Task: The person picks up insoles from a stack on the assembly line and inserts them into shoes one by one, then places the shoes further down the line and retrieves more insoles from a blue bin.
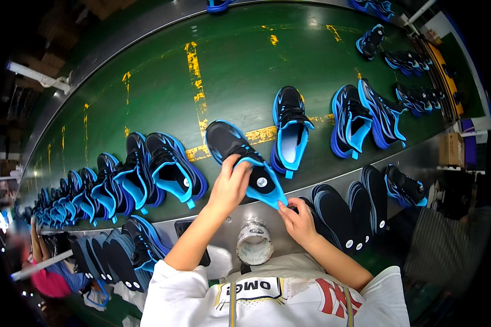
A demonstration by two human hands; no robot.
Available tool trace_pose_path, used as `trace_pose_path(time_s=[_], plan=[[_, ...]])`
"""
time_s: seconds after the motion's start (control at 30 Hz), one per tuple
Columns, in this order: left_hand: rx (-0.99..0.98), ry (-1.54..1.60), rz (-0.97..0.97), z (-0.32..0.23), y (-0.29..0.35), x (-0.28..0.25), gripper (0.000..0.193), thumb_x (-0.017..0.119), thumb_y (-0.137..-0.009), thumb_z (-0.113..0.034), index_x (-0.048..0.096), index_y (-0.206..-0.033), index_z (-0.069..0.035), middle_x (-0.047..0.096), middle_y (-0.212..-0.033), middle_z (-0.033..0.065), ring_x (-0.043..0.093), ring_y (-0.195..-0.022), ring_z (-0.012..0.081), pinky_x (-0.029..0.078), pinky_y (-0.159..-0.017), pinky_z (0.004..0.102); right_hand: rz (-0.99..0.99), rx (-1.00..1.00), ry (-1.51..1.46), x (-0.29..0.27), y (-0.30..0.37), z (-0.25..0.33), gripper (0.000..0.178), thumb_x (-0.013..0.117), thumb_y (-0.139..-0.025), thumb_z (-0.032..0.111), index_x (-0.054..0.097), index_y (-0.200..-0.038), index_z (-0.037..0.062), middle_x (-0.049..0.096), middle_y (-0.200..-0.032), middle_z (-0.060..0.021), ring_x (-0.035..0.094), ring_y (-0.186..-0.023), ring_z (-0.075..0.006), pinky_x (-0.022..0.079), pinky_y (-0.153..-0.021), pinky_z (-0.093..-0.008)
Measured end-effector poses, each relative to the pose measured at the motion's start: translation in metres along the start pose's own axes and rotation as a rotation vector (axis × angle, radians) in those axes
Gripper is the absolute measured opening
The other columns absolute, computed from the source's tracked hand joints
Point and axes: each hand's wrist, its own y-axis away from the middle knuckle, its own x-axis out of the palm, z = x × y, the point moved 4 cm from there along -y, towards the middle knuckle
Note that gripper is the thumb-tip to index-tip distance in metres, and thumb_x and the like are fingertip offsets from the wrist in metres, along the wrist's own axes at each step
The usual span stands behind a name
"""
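A black sneaker [222, 139] with bright blue lining lies at the edge of the green belt before me, toe pointing away and to the left. Inside it sits a dark insole [266, 188] with a white round sticker at the heel. My left hand [230, 184] grips the sneaker at its opening near the tongue, its fingertips partly hidden inside. My right hand [299, 220] pinches the blue heel collar between thumb and fingers. Just right of it on the belt stands another sneaker [291, 128], whose inside looks pale.
The green belt [147, 92] carries a long row of sneakers [174, 163] to the left and two more [348, 120] to the right. Stacked black insoles [333, 215] lie along the near metal ledge, beside a whitish roll [255, 245]. Another person's arm [36, 240] shows far left.
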Motion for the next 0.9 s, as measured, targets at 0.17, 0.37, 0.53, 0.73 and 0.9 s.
trace_pose_path(time_s=[0.17,0.37,0.53,0.73,0.9], plan=[[0.094,-0.273,-0.151,0.016,-0.014,-0.013,0.011,0.063,-0.068,-0.005,0.057,-0.078,-0.005,0.055,-0.090,0.0112,0.056,-0.066,0.0280,0.046,-0.057,0.0327,0.064,-0.096,0.044,-0.001,-0.027,0.014,0.036,0.061,-0.072,0.012,0.053,-0.107,0.0069,0.049,-0.094,-0.0124,0.051,-0.079,-0.0264,0.041,-0.070,-0.0348],[-0.282,-0.055,-0.213,0.043,-0.059,-0.035,0.012,0.059,-0.076,-0.013,0.054,-0.076,-0.002,0.061,-0.083,0.0109,0.058,-0.070,0.0262,0.045,-0.064,0.0305,0.040,0.032,0.131,-0.053,-0.020,0.007,0.044,0.058,-0.073,0.016,0.046,-0.114,0.0066,0.046,-0.106,-0.0148,0.047,-0.094,-0.0309,0.038,-0.081,-0.0402],[-0.387,0.562,-0.350,0.052,-0.093,-0.054,0.013,0.058,-0.079,-0.008,0.048,-0.071,-0.002,0.057,-0.099,0.0151,0.054,-0.076,0.0114,0.043,-0.069,0.0219,0.155,0.286,0.522,-0.115,0.067,-0.049,0.051,0.062,-0.070,0.021,0.046,-0.117,0.0120,0.039,-0.116,-0.0223,0.042,-0.103,-0.0375,0.036,-0.085,-0.0423],[-0.493,0.715,0.103,0.019,-0.109,0.008,0.017,0.044,-0.067,0.006,0.046,-0.082,-0.002,0.052,-0.103,0.0123,0.053,-0.075,0.0102,0.042,-0.057,0.0223,0.245,0.600,0.379,-0.134,0.139,-0.066,0.053,0.061,-0.073,0.020,0.042,-0.121,0.0101,0.033,-0.123,-0.0293,0.036,-0.111,-0.0422,0.034,-0.090,-0.0410],[0.084,0.002,0.370,-0.023,-0.120,0.064,0.052,0.056,-0.076,-0.019,0.036,-0.123,-0.012,0.042,-0.118,0.0178,0.051,-0.094,0.0371,0.044,-0.076,0.0397,-0.104,0.842,0.117,-0.181,0.115,-0.061,0.033,0.059,-0.076,0.016,0.055,-0.104,-0.0007,0.046,-0.112,-0.0282,0.056,-0.093,-0.0307,0.046,-0.072,-0.0321]])
